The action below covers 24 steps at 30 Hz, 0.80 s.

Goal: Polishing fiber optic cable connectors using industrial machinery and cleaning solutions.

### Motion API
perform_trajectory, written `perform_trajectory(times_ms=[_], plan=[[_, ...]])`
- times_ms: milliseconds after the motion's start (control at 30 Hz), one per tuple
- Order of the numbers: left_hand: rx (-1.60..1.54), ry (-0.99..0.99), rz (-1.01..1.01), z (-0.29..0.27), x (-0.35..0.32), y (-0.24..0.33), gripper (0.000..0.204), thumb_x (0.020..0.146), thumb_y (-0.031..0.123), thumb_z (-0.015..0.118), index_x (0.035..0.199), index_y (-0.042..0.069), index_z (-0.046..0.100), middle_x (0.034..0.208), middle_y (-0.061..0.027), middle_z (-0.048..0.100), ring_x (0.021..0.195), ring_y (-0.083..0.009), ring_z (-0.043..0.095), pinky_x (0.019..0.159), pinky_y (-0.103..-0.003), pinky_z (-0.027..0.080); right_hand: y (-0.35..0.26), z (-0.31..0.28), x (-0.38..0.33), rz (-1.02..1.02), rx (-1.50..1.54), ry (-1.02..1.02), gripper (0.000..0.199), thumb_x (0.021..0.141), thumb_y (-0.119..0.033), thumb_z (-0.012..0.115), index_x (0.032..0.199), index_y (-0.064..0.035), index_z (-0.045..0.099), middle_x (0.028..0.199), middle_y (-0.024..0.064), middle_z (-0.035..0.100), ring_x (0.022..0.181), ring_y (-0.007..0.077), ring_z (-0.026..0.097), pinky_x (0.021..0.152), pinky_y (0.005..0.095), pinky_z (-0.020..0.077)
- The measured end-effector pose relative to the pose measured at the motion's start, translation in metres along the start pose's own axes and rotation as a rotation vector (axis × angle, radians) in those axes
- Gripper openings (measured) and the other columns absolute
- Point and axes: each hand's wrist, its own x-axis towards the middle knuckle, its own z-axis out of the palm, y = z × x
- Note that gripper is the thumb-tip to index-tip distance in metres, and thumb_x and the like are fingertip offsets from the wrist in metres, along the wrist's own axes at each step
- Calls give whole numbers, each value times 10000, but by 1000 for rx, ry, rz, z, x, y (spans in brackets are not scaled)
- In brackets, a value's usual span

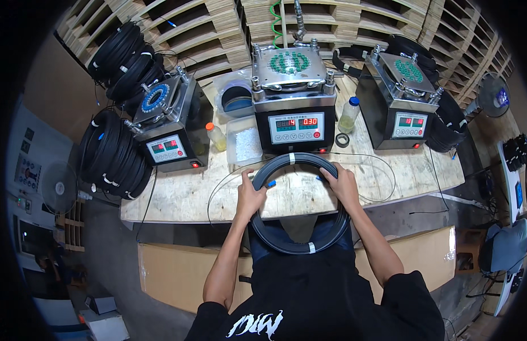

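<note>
A round coil of black cable [279, 243] is held in front of me, half over the table's front edge and half over my lap. White ties bind it at the top and bottom. My left hand [251, 197] grips its left side, thumb up. On the right side my right hand [342, 186] has its fingers wrapped round the coil. A blue connector [271, 184] shows by my left fingers, and a second blue connector [319, 178] by my right fingertips. Loose thin cable loops out over the table on both sides.
Behind the coil stands a polishing machine [294, 128] with a lit display. Similar machines flank it, left [167, 149] and right [408, 125]. An orange-capped bottle [218, 139], a tub of white pieces [246, 145], a blue-capped bottle [348, 116] and a black tape roll [342, 140] stand between them. Black cable coils [113, 153] are stacked left.
</note>
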Motion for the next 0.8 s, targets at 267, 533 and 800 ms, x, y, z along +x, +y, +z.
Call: perform_trajectory(times_ms=[267, 533, 800], plan=[[245, -2, 21, 8, -4, -2, 550, 817, 117, 662, 1303, 17, 425, 904, -296, 700, 893, -507, 670, 920, -529, 458, 11, 7, 3, -103, -74, 67, 460, 918, -408, 707, 1131, -1, 695, 948, 294, 641, 871, 473, 638, 774, 504, 517], [18, 84, 69, 4, -10, 13, 575, 858, 111, 695, 1369, 0, 454, 1117, -291, 643, 1152, -425, 573, 1007, -462, 432, 10, 4, 2, -79, -69, 95, 507, 911, -429, 713, 1178, 1, 676, 995, 269, 609, 910, 445, 629, 809, 486, 507], [52, 116, 348, -2, -3, 18, 353, 937, 136, 665, 1244, -36, 651, 1170, -208, 658, 1084, -392, 589, 988, -433, 452, 23, 11, 14, -203, 27, 116, 461, 930, -420, 683, 1155, -18, 690, 935, 218, 643, 939, 413, 610, 846, 465, 484]])
